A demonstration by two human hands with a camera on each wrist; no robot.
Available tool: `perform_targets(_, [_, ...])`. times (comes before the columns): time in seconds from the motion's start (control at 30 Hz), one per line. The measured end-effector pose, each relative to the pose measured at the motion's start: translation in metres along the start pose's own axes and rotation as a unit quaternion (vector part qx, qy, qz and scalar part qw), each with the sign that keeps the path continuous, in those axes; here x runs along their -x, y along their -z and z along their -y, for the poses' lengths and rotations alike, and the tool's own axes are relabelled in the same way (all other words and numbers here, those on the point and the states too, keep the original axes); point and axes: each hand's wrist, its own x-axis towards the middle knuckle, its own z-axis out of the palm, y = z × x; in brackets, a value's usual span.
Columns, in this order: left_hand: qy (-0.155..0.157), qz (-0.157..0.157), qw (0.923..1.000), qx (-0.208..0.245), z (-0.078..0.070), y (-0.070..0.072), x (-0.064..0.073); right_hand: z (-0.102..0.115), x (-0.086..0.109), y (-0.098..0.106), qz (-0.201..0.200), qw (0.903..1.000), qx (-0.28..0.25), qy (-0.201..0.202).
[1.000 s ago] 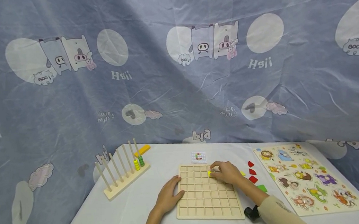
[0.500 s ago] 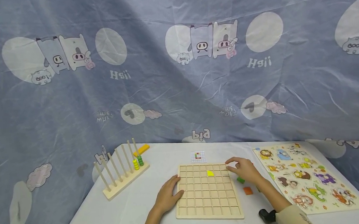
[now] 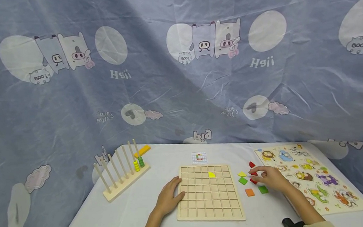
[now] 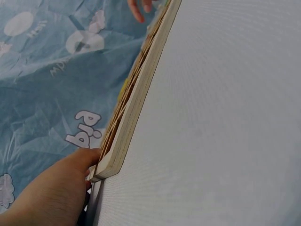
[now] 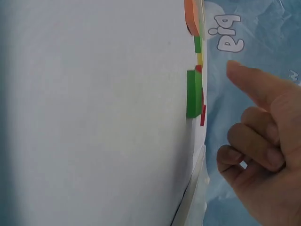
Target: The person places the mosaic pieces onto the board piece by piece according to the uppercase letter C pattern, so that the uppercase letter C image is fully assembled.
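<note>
On the left edge of the square wooden grid board [image 3: 210, 196], the left hand [image 3: 166, 199] rests, thumb and fingers apart. A flat yellow round-sided piece [image 3: 211, 174] sits toward the board's far side. To the right, the right hand [image 3: 270, 178] is over small flat red pieces [image 3: 252, 164], finger and thumb apart.

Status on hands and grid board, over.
Left hand touching left edge of wooden grid board. Right hand over red pieces, no grip seen. Yellow quarter-circle on board. One green tile between right hand and board.
</note>
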Motion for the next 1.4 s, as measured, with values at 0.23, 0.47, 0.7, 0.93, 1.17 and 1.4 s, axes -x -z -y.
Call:
perform_targets(0.23, [0.005,0.001,1.0,0.004,0.0,0.001,0.0,-0.01,0.003,0.003,0.057,0.9979,-0.007,-0.03])
perform_targets(0.47, [0.01,0.007,0.9999,0.003,-0.002,0.001,-0.001,-0.012,0.004,0.003,0.07,0.997,-0.007,-0.031])
perform_targets(0.7, [0.007,0.006,1.0,0.002,-0.002,0.001,-0.001,-0.011,0.003,-0.001,0.055,0.9968,0.003,-0.058])
perform_targets(0.93, [0.007,0.006,0.9999,0.006,-0.003,0.002,-0.001,-0.011,0.002,-0.005,0.027,0.9963,0.027,-0.077])
perform_targets(1.17, [0.002,0.003,1.0,0.004,-0.002,0.002,-0.001,-0.012,0.002,-0.007,0.012,0.9961,0.068,-0.056])
perform_targets(1.4, [0.003,0.006,0.9999,0.009,-0.002,0.002,-0.001,-0.005,0.001,-0.007,-0.007,0.9965,0.079,-0.026])
